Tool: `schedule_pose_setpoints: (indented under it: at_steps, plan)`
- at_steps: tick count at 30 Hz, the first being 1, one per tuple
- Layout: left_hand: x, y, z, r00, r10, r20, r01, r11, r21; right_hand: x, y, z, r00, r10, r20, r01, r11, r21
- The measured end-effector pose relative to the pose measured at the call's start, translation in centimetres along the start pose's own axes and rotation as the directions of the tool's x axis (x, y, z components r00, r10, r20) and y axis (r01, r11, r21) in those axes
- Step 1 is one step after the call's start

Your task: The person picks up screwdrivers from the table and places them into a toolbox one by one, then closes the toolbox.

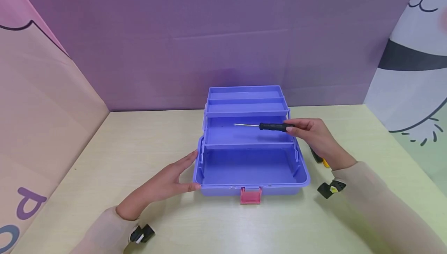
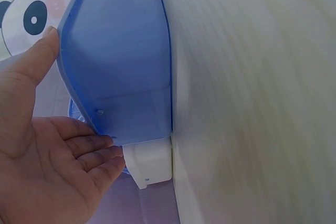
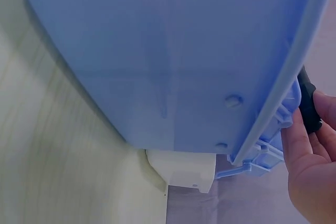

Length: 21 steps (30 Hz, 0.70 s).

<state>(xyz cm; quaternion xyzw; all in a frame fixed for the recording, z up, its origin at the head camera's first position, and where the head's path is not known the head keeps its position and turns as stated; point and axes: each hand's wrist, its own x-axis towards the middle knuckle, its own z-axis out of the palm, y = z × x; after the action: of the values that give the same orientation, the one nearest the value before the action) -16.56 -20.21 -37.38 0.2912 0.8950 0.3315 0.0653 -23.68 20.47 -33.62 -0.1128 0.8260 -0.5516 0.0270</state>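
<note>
A blue-violet toolbox (image 1: 251,190) with a pink latch (image 1: 250,196) stands opened on the table, its tiered trays (image 1: 246,108) folded out toward the back. My right hand (image 1: 310,135) pinches a screwdriver (image 1: 274,126) by the end of its black handle. The metal shaft points left, over the middle tray. In the right wrist view the black handle (image 3: 308,103) shows between thumb and fingers, beyond the box wall. My left hand (image 1: 171,180) rests against the box's left side, thumb at the front corner. The left wrist view shows its fingertips (image 2: 107,141) touching the rim.
Partly hidden behind my right wrist, a black and yellow object (image 1: 317,156) lies on the table (image 1: 150,129) right of the toolbox. A purple backdrop (image 1: 223,40) rises behind the table, with printed panels on both sides.
</note>
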Motion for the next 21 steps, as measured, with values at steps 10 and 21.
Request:
schedule_pose_setpoints:
  at_steps: [10, 21]
  plan:
    - [0.0, -0.2, 0.1, 1.0, 0.006, 0.001, -0.006, 1.0, 0.001, 0.4, -0.2, 0.6, 1.0, -0.017, 0.013, 0.018, 0.999, -0.041]
    - [-0.1, -0.2, 0.1, 1.0, 0.008, -0.001, -0.008, 1.0, 0.009, 0.7, -0.4, 1.1, 0.999, -0.003, 0.037, 0.006, 0.997, -0.071]
